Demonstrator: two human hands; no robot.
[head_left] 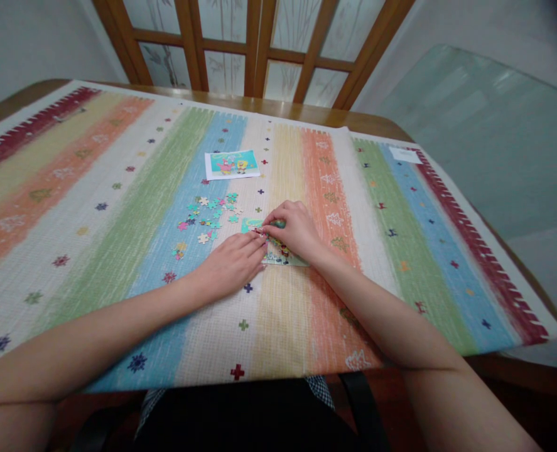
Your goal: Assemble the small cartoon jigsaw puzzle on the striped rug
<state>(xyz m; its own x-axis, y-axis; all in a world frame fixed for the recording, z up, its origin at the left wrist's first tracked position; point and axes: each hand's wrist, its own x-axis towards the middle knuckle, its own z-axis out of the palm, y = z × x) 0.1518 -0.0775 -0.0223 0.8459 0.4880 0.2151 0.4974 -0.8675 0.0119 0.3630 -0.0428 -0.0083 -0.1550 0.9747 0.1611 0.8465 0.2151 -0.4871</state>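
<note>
Dark clothing [240,417] lies nearest the viewer, below both hands, with the left forearm [127,333] and right forearm [391,307] converging above it. The left hand [235,263] lies palm down, its fingers extended and close together, the tips over the left part of the puzzle [282,252]. The right hand [294,227] arches over the upper part of the same puzzle, thumb and fingers bent and drawn together, the tips meeting those of the left; whether a piece is gripped between them cannot be told. The puzzle lies flat beneath and between the hands, partly covered by them. Loose pieces [216,214] are scattered just beyond the left hand and to its left, in teal, pink, yellow and white. Farther beyond the left hand rests a picture card [233,164] showing two cartoon figures, one pink and one yellow. A white slip [405,155] lies well to the right of the right hand and beyond it. Striped cloth [282,326] underlies all these, spread over the worktop [363,123].
</note>
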